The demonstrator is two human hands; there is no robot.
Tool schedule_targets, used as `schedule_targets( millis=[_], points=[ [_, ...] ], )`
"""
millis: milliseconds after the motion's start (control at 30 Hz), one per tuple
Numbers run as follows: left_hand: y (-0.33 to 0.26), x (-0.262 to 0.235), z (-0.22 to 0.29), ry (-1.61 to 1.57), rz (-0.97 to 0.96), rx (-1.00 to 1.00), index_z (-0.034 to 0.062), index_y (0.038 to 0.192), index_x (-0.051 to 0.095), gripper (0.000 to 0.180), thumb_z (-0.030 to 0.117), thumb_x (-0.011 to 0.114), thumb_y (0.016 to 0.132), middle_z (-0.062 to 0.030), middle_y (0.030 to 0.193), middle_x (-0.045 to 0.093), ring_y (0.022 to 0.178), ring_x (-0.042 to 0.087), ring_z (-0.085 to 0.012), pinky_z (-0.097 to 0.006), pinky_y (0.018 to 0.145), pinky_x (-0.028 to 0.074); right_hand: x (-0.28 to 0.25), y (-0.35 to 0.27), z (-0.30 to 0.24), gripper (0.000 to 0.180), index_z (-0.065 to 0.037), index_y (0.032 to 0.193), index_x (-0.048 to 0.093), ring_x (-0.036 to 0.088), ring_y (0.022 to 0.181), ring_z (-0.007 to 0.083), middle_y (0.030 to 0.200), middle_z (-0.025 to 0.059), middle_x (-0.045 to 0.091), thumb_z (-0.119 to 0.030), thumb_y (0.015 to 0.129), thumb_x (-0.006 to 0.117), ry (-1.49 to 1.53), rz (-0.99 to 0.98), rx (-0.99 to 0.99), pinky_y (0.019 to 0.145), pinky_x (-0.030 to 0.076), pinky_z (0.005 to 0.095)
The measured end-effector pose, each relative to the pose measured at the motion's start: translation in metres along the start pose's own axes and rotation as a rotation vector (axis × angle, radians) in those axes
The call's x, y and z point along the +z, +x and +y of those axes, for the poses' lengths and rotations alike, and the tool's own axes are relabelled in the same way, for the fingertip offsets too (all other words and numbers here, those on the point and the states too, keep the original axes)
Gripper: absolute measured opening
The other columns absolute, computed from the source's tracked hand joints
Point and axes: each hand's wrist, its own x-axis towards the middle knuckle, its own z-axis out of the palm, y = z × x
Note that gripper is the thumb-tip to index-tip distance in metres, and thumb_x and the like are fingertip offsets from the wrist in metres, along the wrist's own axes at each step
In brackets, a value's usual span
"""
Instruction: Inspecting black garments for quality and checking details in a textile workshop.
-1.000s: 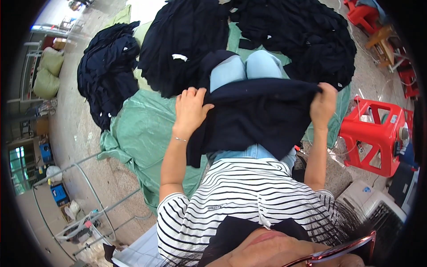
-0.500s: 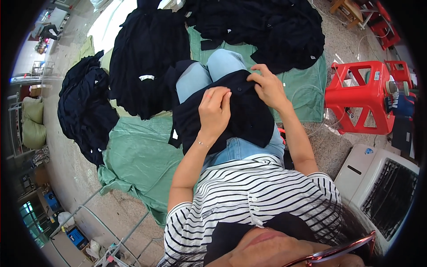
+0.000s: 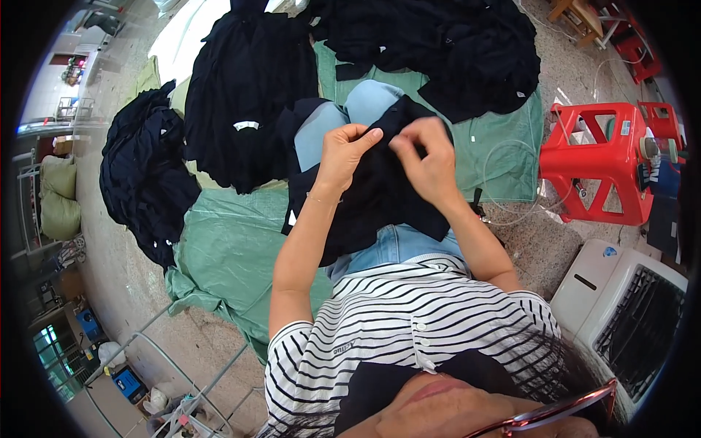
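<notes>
A dark navy garment (image 3: 380, 197) lies across my lap over light blue jeans, its folds spreading to both sides. My left hand (image 3: 345, 153) has thumb and forefinger pinched together at the garment's upper edge. Close to its right, my right hand (image 3: 427, 157) hovers over the cloth with curled fingers. Motion blurs those fingers, so whether they grip the fabric is unclear. A small white label (image 3: 293, 217) shows at the garment's left side, beside my left forearm.
Piles of dark garments lie ahead (image 3: 438, 51), ahead-left (image 3: 244, 95) and at left (image 3: 139, 175), on green sheeting (image 3: 234, 233). At right stand a red plastic stool (image 3: 595, 160) and a white air cooler (image 3: 591, 285). Metal tubing (image 3: 157, 347) crosses the lower left.
My right hand has drawn back toward me and slightly left, its fingers curling. My left hand has risen a little, and the cloth between them has shifted.
</notes>
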Motion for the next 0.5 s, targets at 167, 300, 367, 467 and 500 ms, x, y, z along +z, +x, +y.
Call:
schedule_targets(
  millis=[167, 300, 367, 467, 500],
  points=[
    [-0.013, 0.002, 0.000, 0.062, 0.073, 0.083, -0.0023, 0.087, 0.072, 0.018, 0.015, 0.074, 0.091, 0.0042, 0.075, 0.063, 0.068, 0.051, -0.0032, -0.023, 0.060, 0.041, 0.011, -0.024, -0.010, 0.026, -0.002, 0.089, 0.064, 0.060, 0.074, 0.0246, 0.085, 0.0086, 0.061, -0.014, 0.076, 0.083, -0.028, -0.170, 0.030, 0.064, 0.047, 0.0341],
    [-0.022, 0.004, 0.002, 0.377, 0.162, 0.202, -0.0034, 0.086, 0.071, 0.020, 0.016, 0.074, 0.090, 0.0023, 0.073, 0.063, 0.067, 0.052, -0.0037, -0.024, 0.059, 0.042, -0.002, -0.025, -0.026, 0.018, 0.000, 0.091, 0.064, 0.062, 0.067, 0.0231, 0.086, 0.0091, 0.064, -0.003, 0.079, 0.077, 0.186, -0.267, 0.169, 0.062, 0.048, 0.0323],
    [-0.030, 0.006, 0.003, 0.633, 0.175, 0.426, -0.0041, 0.085, 0.070, 0.023, 0.018, 0.074, 0.090, 0.0005, 0.072, 0.062, 0.068, 0.052, -0.0037, -0.025, 0.060, 0.043, -0.002, -0.025, -0.025, 0.017, 0.000, 0.092, 0.065, 0.062, 0.066, 0.0261, 0.083, 0.0103, 0.062, -0.002, 0.080, 0.076, 0.112, -0.257, 0.035, 0.060, 0.049, 0.0348],
    [-0.036, -0.002, 0.000, 0.376, 0.037, 0.210, -0.0030, 0.085, 0.071, 0.017, 0.013, 0.073, 0.090, 0.0037, 0.075, 0.063, 0.071, 0.053, -0.0018, -0.022, 0.060, 0.041, -0.003, -0.023, -0.024, 0.017, -0.001, 0.091, 0.065, 0.061, 0.064, 0.0291, 0.079, 0.0116, 0.056, 0.003, 0.078, 0.074, -0.099, -0.156, -0.129, 0.054, 0.048, 0.0364],
    [-0.037, -0.006, 0.001, 0.165, -0.039, 0.047, -0.0024, 0.085, 0.071, 0.015, 0.011, 0.073, 0.090, 0.0049, 0.077, 0.064, 0.071, 0.053, -0.0011, -0.020, 0.061, 0.041, -0.001, -0.025, -0.024, 0.017, -0.001, 0.091, 0.065, 0.061, 0.064, 0.0291, 0.079, 0.0116, 0.056, 0.003, 0.078, 0.074, -0.098, -0.157, -0.128, 0.054, 0.048, 0.0364]
  ],
)
